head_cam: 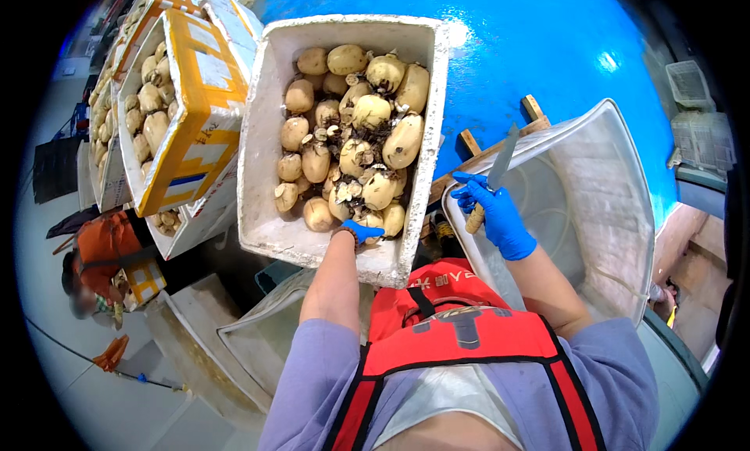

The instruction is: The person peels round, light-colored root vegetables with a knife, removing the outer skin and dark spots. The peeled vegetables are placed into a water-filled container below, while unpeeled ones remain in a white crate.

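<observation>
A white foam box (pixel 258 152) stands before me, holding many lotus root segments (pixel 404 141) and dark trimmings. My left hand (pixel 363 232), in a blue glove, reaches into the near end of the box and touches a lotus root there; its fingers are partly hidden, so its grip is unclear. To the right of the box, my right hand (pixel 498 216), also gloved in blue, holds a kitchen knife (pixel 503 158) by its wooden handle. The blade points up and away from me. Below that hand lies a large whitish plastic tub (pixel 609 175).
Foam boxes (pixel 199 117) of lotus roots, some with orange tape, are stacked at the left. Beyond them a person in orange (pixel 108 246) bends down. Wooden slats (pixel 486 152) lie by the tub on a wet blue surface (pixel 527 40). Plastic baskets (pixel 700 131) stand far right.
</observation>
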`<act>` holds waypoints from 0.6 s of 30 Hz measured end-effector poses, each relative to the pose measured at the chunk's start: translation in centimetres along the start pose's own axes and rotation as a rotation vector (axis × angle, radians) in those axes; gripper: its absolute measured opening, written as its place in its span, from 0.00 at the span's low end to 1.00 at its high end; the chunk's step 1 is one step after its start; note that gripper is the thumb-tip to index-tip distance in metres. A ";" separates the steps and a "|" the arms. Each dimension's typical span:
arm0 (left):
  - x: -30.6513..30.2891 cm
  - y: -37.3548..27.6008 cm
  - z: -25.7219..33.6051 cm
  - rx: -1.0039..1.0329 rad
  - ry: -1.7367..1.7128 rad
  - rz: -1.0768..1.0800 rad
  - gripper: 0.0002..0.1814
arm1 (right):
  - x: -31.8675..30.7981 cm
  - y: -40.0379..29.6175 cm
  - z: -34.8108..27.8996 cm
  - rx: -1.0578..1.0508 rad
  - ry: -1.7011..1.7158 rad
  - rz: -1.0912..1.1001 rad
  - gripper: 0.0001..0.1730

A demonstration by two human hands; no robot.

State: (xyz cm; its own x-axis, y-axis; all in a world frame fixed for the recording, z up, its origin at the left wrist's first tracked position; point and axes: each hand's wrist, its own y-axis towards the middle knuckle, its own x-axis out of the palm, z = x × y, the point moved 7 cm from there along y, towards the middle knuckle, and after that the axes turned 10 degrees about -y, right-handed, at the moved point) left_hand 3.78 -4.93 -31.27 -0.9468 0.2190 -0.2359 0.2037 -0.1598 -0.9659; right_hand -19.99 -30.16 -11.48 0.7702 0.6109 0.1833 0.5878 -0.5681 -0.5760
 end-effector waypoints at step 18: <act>2.9 -6.4 5.1 0.054 -0.652 -0.222 0.48 | -1.1 -2.5 3.1 -0.010 0.122 -0.027 0.19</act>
State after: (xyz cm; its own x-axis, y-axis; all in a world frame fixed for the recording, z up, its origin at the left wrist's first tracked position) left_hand -1.55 -8.20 -25.27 -0.9247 -0.3686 0.0952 -0.0089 -0.2291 -0.9734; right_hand -23.08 -27.69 -12.73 0.7779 0.5550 0.2946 0.6109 -0.5584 -0.5612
